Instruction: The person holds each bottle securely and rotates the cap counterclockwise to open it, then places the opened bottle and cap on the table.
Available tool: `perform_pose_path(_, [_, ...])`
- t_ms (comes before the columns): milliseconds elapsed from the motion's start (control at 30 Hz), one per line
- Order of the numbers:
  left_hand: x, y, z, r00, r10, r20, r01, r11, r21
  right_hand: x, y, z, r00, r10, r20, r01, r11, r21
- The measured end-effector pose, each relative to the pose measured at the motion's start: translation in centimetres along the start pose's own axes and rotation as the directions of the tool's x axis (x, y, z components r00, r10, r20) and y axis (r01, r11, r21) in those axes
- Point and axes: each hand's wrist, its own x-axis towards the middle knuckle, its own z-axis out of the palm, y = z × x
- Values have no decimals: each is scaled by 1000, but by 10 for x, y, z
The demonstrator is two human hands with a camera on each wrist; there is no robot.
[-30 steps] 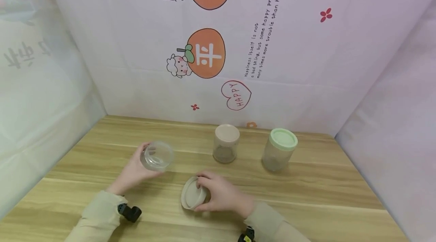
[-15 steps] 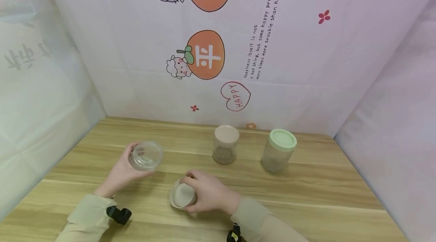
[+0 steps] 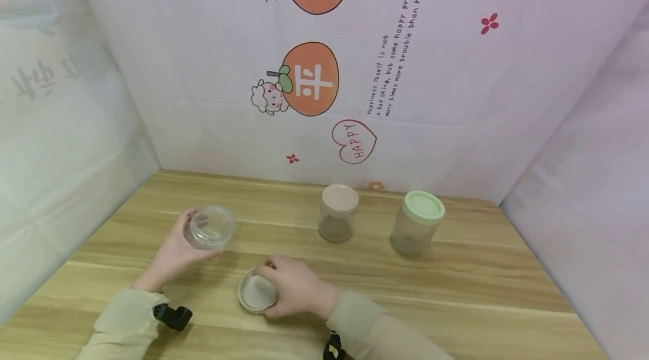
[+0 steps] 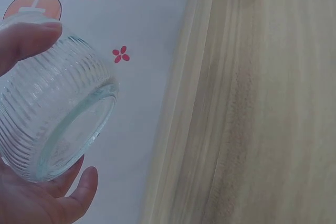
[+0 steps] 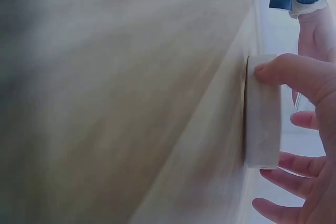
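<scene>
On the left of the head view, my left hand grips a clear glass jar by its side. No lid is on this jar, and in the left wrist view the ribbed wall of the glass sits between thumb and fingers. Nearer the front edge, my right hand pinches a round beige lid by its rim, thumb on one side and fingers on the other. Seen from the right wrist, the lid lies level, right at the tabletop. Its far right part is hidden under the hand in the head view.
Toward the back stand two lidded jars, one with a beige-pink lid, the other with a green lid. White printed cloth walls in the wooden table at the back and sides.
Both hands have shifted left, the left with the glass jar and the right with the lid. The lid has gone from tilted to nearly flat. The two lidded jars stay put.
</scene>
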Motion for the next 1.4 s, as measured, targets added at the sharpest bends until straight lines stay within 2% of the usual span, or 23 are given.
perform_pose_path(500, [-3,-2,-2,1000,5,-11,-5,1000,-3,11,-10,1,999,31,22,-32,999,9])
perform_pose_path(967, [-3,-1,-1,1000,3,-8,-3,1000,8,17,-21,7,995,94,33,-90,990,-109])
perform_pose_path(1233, [-2,2,1,1000,16,-18,-16,1000,7,15,-22,3,990,129,59,-127,991,-39])
perform_pose_path(1400, [-2,3,4,1000,8,12,-8,1000,6,10,-19,-5,990,137,21,-138,990,22])
